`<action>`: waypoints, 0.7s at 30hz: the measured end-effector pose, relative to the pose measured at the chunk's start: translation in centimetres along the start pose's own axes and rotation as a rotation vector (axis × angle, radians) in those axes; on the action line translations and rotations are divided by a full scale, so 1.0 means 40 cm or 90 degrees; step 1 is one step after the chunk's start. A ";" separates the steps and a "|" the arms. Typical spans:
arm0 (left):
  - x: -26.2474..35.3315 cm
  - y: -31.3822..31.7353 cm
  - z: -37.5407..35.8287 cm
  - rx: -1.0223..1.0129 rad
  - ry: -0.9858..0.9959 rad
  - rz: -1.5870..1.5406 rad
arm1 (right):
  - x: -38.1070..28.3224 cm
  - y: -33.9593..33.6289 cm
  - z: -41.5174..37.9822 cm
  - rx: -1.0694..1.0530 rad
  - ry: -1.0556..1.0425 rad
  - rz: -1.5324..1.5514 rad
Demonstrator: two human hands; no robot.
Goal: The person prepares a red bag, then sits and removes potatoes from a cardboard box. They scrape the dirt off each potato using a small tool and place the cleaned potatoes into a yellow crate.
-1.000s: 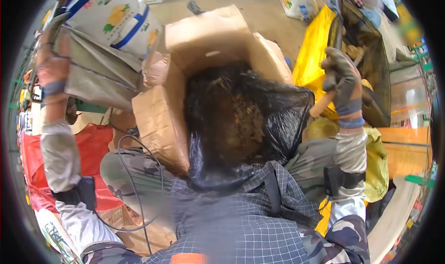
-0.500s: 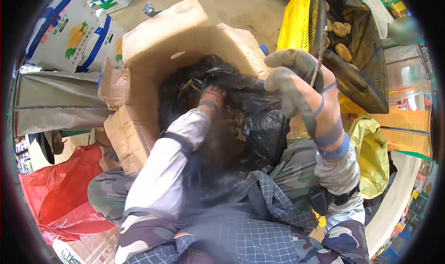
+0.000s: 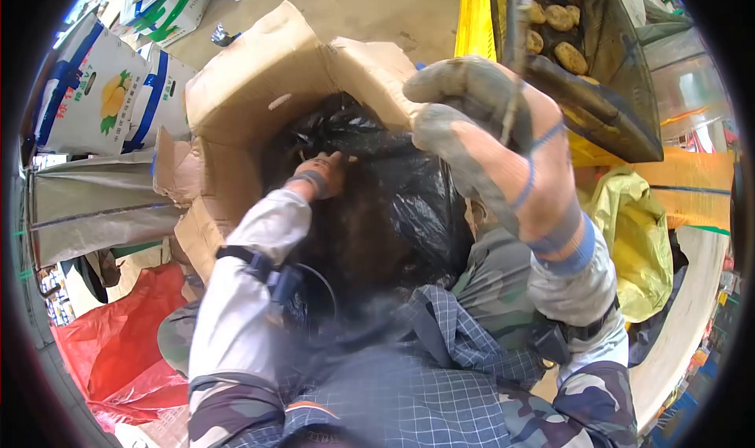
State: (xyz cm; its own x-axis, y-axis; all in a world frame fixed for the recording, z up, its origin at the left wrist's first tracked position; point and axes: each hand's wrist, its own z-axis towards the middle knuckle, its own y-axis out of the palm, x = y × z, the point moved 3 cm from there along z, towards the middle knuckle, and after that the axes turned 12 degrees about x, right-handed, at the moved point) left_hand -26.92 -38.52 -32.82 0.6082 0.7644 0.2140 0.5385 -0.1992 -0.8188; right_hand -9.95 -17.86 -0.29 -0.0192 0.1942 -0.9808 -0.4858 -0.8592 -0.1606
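Left hand lies against the black bag in the carton; I can't tell whether it grips. My right hand hangs curled by a thin stick, hold unclear, potatoes beyond. Handling the bag seems the step; next calls for a sure pinch.

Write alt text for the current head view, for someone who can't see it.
A person's gloved left hand is inside a cardboard box lined with black plastic; the gloved right hand is raised beside it, fingers curled near a blurred, rod-like item. Beyond, potatoes lie in a dark-lined yellow crate.
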 end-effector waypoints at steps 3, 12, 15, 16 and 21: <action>-0.023 -0.008 -0.143 -0.102 0.097 -0.342 | 0.003 0.014 -0.004 -0.032 0.028 -0.073; 0.078 -0.240 -0.623 -0.151 -0.024 -1.212 | 0.114 0.123 -0.067 -0.190 -0.083 -0.279; 0.080 -0.219 -0.668 -0.172 -0.032 -1.325 | 0.125 0.170 -0.114 -0.318 0.033 -0.157; 0.087 -0.214 -0.677 -0.200 -0.030 -1.369 | 0.142 0.188 -0.132 -0.352 0.065 -0.094; 0.110 -0.220 -0.708 -0.099 0.085 -1.317 | 0.132 0.232 -0.180 -0.421 0.052 -0.044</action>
State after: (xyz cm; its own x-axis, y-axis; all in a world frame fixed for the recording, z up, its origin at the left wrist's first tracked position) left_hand -12.46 -50.78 -9.58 -0.7948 -0.1572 0.5861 0.3593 0.6565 0.6633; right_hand -8.28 -28.22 -7.74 0.0713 0.2445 -0.9670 0.1545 -0.9605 -0.2314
